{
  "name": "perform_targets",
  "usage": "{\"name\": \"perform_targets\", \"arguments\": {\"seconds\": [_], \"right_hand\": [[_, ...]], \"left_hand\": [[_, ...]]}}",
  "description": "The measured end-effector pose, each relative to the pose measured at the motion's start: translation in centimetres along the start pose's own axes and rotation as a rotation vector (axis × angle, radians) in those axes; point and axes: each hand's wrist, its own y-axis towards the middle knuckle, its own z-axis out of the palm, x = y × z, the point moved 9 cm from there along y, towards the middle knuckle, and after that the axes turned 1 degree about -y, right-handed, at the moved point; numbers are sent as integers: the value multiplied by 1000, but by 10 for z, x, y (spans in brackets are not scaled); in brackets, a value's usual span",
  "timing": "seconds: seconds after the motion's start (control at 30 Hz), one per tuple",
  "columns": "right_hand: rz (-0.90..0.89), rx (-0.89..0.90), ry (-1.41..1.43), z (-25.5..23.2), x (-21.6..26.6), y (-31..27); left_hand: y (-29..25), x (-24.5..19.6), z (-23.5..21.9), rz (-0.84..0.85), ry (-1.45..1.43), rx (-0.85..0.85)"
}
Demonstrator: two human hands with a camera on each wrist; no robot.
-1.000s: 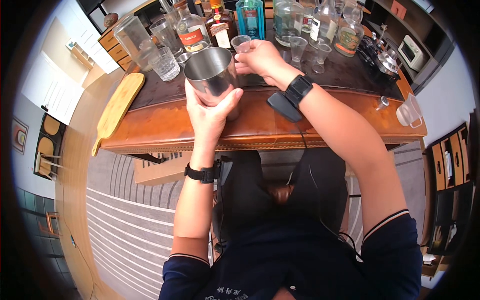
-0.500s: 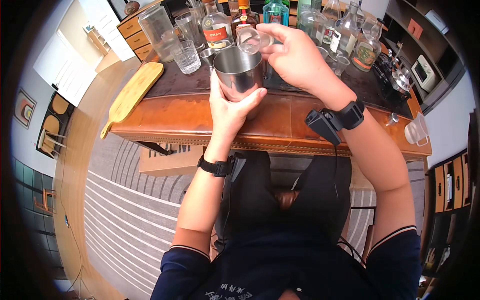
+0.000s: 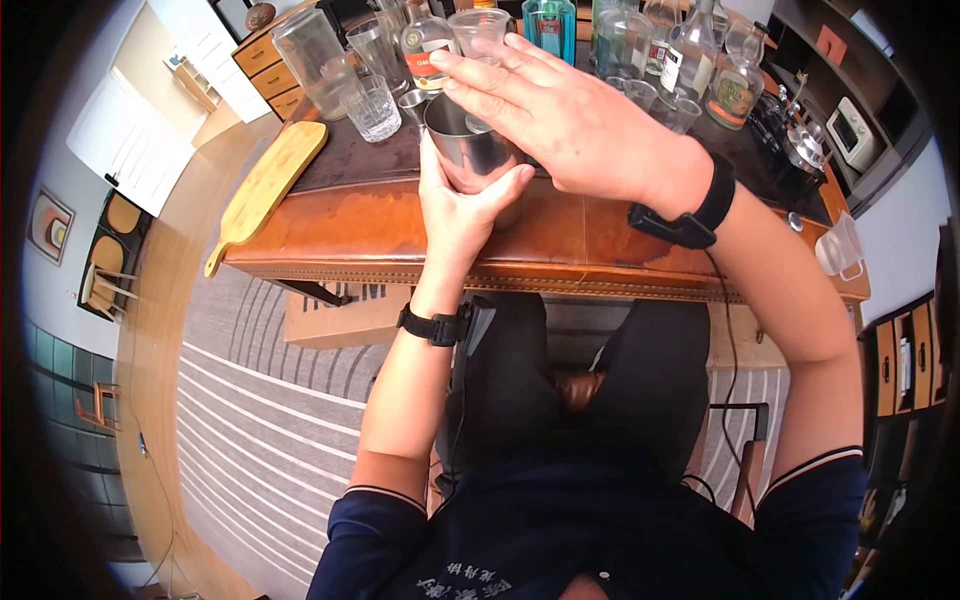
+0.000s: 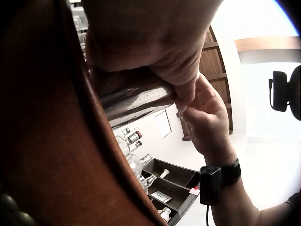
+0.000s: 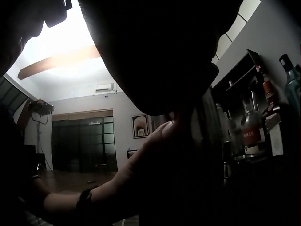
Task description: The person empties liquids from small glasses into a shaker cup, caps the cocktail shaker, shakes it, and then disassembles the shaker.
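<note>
At the counter's [image 3: 350,235] near side, we clamp our left grip [image 3: 462,215] round the metal tin [image 3: 470,158] and pinch the clear jigger [image 3: 480,22] in our right grip [image 3: 590,125] at its mouth.

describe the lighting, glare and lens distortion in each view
Head view: bright, fisheye bending, black corners; left wrist view: much of the right side washed out white, glare on the metal cup, brown table dim; right wrist view: mostly dark, the right hand nearly black against a bright ceiling.
</note>
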Motion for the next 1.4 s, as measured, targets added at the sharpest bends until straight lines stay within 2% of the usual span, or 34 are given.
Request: {"name": "perform_targets", "arguments": {"seconds": [0.1,0.17,0.2,0.23,0.3,0.33,0.4,0.43,0.5,0.53,0.57,0.63,0.77,0.93,1.03,1.1,1.2,1.3,1.4], "right_hand": [[-21,-16,17,-6,-11,5],[-83,-294,-67,-40,-15,9],[56,-172,163,-49,-30,11],[64,-169,161,-45,-35,9],[309,-347,161,-43,-69,-2],[315,-345,159,-41,-66,-4],[985,-135,653,7,-102,-37],[988,-136,651,15,-103,-41],[1283,50,764,74,-113,-79],[1263,-67,740,102,-126,-95],[1265,-67,738,111,-124,-101],[1402,1,759,127,-122,-118],[1348,135,582,140,-115,-125],[1326,112,614,152,-119,-130],[1359,231,646,125,-104,-127],[1261,215,385,100,-101,-131],[1232,30,522,35,-76,-154],[1221,-135,520,-29,-66,-209],[1410,-119,280,-93,-73,-283]], "left_hand": [[-2,0,1,-45,-31,-13],[-1,5,-2,-67,-18,-19],[-1,9,-6,-52,52,-16],[-1,11,-9,-35,122,-14],[-2,12,-9,-36,111,-17],[-2,12,-8,-62,87,-22],[-2,12,-7,-86,61,-26],[-2,10,-7,-72,54,-27],[-2,11,-8,-62,45,-24],[-2,14,-10,-68,71,-26],[-2,15,-12,-74,97,-30],[-2,15,-11,-74,99,-26],[-3,9,-4,-108,6,-22],[-4,11,-7,-98,28,-35],[-5,13,-10,-83,13,-65],[-5,19,-16,-87,63,-62],[-4,20,-19,-32,45,-68],[-4,23,-24,-56,20,-96],[-3,17,-21,-41,83,-108]]}}
